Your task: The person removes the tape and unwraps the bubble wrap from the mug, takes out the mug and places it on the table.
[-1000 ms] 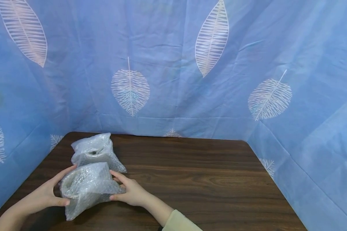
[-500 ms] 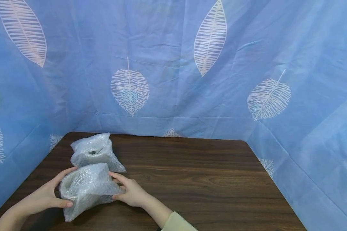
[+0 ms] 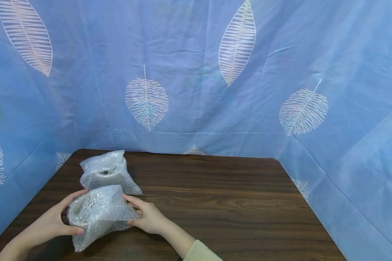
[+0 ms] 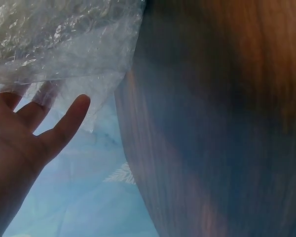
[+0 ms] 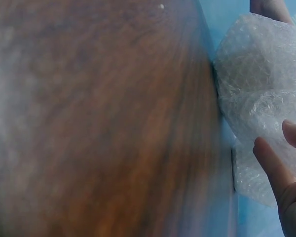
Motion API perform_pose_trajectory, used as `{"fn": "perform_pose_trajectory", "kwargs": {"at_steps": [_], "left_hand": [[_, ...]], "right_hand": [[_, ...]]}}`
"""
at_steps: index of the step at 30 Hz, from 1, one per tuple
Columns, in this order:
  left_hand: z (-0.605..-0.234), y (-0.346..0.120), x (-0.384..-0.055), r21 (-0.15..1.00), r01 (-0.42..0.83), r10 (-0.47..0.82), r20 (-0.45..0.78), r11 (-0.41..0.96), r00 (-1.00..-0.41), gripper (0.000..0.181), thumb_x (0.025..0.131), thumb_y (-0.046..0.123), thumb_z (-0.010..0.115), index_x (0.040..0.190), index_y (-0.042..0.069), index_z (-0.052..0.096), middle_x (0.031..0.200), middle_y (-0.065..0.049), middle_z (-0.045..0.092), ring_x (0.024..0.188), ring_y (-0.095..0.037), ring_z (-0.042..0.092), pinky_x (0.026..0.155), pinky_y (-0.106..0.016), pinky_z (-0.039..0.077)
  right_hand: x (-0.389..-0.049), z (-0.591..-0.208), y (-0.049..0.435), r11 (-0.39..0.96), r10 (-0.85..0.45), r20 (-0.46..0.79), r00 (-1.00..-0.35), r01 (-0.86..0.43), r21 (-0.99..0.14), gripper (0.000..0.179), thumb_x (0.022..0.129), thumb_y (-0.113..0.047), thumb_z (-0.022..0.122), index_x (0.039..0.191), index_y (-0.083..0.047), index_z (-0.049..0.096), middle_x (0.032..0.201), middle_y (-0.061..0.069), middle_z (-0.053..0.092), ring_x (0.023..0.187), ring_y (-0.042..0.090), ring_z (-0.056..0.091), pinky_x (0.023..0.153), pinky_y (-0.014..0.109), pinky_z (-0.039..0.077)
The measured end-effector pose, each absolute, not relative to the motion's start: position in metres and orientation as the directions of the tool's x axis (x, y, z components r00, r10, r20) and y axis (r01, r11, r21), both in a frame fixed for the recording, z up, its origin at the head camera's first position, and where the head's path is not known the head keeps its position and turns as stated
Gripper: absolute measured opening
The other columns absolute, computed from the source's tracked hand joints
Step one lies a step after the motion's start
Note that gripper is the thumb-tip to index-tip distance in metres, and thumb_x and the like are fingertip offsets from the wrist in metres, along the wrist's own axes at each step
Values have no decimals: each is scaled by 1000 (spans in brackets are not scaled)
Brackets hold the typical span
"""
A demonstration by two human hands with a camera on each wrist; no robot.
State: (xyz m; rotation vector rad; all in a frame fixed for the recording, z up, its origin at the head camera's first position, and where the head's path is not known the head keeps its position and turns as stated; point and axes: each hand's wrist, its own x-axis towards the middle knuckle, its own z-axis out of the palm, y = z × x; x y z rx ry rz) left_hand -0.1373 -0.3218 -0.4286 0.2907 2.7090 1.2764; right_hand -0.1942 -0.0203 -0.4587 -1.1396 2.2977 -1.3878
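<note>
Bubble-wrapped bundle [image 3: 99,208] was near the left edge of the bench [image 3: 222,206], just in front of a second wrapped bundle [image 3: 101,164]; our left hand [image 3: 53,220] and right hand [image 3: 151,218] gripped its opposite sides. We judged that loose film [image 3: 117,214] might slide from our fingertips [image 3: 80,231], letting it tilt.

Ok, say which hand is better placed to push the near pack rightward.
Probably left: the left hand spans the left end of the pack; the right hand holds its right end.
</note>
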Motion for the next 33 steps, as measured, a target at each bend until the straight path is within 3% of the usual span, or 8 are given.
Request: {"fn": "perform_pose_trajectory", "kwargs": {"at_steps": [6, 13, 33], "left_hand": [[-428, -319, -134, 719, 107, 188, -33, 686, -982, 97, 79, 25, 79, 151, 5, 17, 145, -36, 21, 120, -61, 29, 73, -68, 40], [-426, -314, -134, 713, 90, 167, -39, 695, -985, 97, 79, 29, 79, 152, 10, 18, 146, -34, 21, 122, -60, 27, 74, -70, 38], [-408, -296, -128, 687, 139, 163, 30, 714, -986, 95, 79, 30, 79, 153, 16, 21, 146, -32, 25, 121, -59, 32, 72, -69, 40]], "right_hand": [[-193, -456, -18, 228, -714, 224, -664, -522, -822, 80, 82, 5, 72, 149, -22, 37, 144, -2, 44, 125, 10, 46, 94, 22, 42], [-192, -455, -15, 211, -703, 262, -661, -546, -811, 78, 81, 6, 72, 148, -19, 39, 143, 1, 46, 123, 10, 48, 93, 21, 43], [-188, -435, 5, 227, -694, 210, -689, -485, -844, 77, 84, -1, 72, 148, -28, 39, 144, -7, 42, 123, 12, 47, 88, 20, 45]]}}
